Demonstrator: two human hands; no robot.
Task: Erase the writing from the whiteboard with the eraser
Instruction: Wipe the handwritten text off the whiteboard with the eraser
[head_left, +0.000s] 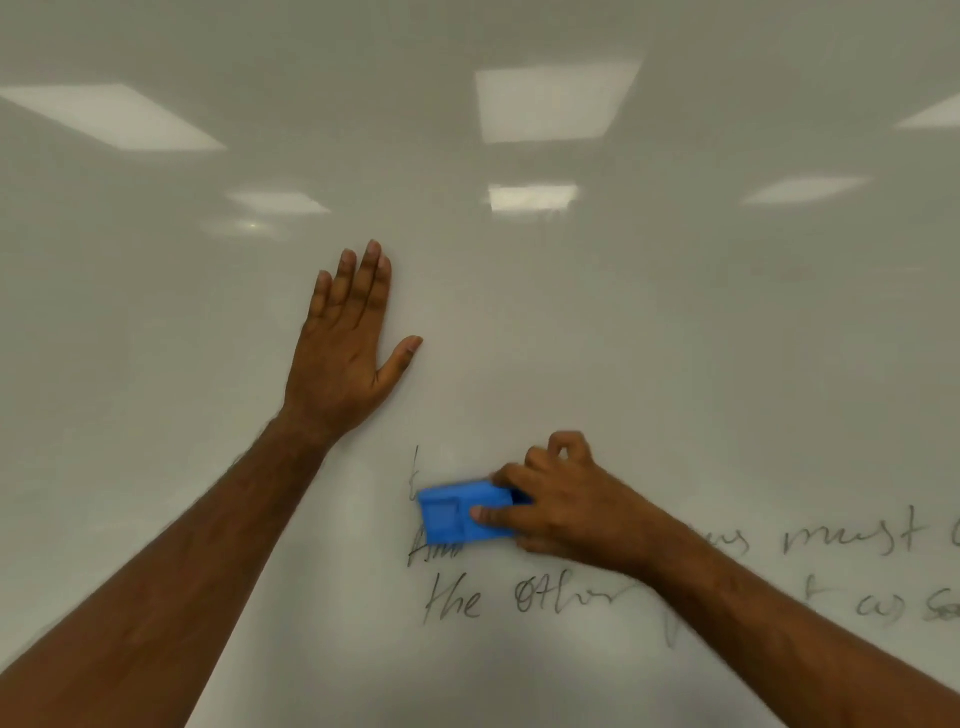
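Eraser on glossy whiteboard

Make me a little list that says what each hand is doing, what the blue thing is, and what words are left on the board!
left hand: left hand lies flat on the whiteboard, fingers straight
right hand: right hand grips the eraser, fingers curled round its right end
blue thing: eraser, pressed against the board at the left end of the top line of writing
words left: handwriting reads "must" on the right and "the other" below the eraser; the rest is smudged or hidden by the arm
board above: blank, with ceiling lights reflected
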